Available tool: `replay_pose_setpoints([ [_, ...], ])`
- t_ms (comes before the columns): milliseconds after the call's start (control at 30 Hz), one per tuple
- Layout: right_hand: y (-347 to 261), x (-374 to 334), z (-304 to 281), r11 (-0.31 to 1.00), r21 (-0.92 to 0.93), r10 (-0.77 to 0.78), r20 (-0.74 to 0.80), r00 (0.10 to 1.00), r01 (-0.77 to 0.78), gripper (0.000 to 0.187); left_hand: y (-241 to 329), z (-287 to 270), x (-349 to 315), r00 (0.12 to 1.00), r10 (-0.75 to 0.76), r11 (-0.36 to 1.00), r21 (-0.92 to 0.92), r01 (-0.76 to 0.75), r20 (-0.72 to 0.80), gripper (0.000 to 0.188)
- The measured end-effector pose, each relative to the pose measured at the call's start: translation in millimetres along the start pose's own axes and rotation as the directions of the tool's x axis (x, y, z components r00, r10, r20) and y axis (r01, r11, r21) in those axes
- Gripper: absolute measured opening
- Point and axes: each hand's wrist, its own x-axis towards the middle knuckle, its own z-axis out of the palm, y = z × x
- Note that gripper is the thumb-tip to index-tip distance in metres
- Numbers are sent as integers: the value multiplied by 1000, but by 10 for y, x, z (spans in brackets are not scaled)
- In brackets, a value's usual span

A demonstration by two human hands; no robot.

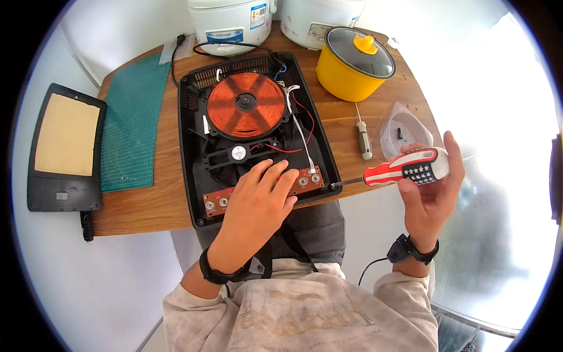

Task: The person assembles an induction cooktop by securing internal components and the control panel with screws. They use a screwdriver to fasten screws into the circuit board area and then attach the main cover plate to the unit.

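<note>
An opened induction cooker's black housing lies at the front of the wooden table, its flat copper coil exposed. My left hand reaches over its near side, fingers spread and resting at a narrow brown circuit board, part of which the hand hides. A screwdriver with a red, white and black star-patterned handle is in my right hand. My fingers are closed around the handle's end. The shaft points left, and its tip meets the housing's near right corner, at a screw post.
A yellow pot with a glass lid, a second screwdriver and a clear plastic tub holding a small black piece are at right. Two white rice cookers stand behind. At left are a green cutting mat and a black panel overhanging the edge.
</note>
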Motion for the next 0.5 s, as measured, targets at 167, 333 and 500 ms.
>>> replay_pose_setpoints([
  [167, 81, 24, 47, 995, -71, -65, 141, 988, 75, 84, -37, 22, -29, 999, -44, 989, -142, 47, 27, 40],
  [333, 74, 47, 82, 995, -79, -56, 153, 987, 68, 86, -59, 48, -41, 999, -34, 986, -163, 31, -11, 35],
  [500, 79, 64, 96, 992, -99, -62, 165, 984, 79, 86, -55, 45, -36, 999, -39, 984, -173, 36, -11, 33],
])
